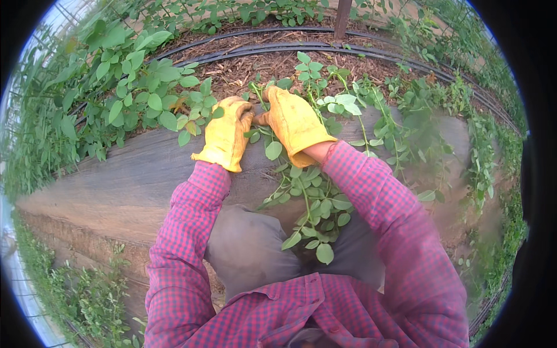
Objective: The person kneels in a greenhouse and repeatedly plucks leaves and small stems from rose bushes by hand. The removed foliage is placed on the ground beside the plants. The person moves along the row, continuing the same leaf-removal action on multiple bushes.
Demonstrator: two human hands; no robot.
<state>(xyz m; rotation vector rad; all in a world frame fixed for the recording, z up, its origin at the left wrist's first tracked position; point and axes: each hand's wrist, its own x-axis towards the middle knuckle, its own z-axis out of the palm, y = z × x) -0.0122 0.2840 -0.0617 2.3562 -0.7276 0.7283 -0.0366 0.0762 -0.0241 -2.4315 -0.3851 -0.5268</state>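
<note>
Both my hands wear yellow leather work gloves and meet over the near edge of a planted bed. My right hand (296, 122) is curled around green stems at the foot of a leafy shoot (311, 195) with rose-like leaves. From under that hand, the shoot droops over the dark ground sheet (174, 174) towards my knees. Close on its left is my left hand (228, 130), fingers bent inward and thumb towards the right glove. Whether anything is in its grasp is hidden by the glove. Leaves touch or overlap its outer side.
Dense leafy plants (152, 91) crowd the left of the bed. More shoots (387, 126) bend over the sheet at right. Black irrigation hoses (278, 50) run across the wood-chip mulch (243, 71), beside a brown post (342, 19). Low plants (91, 291) grow at lower left.
</note>
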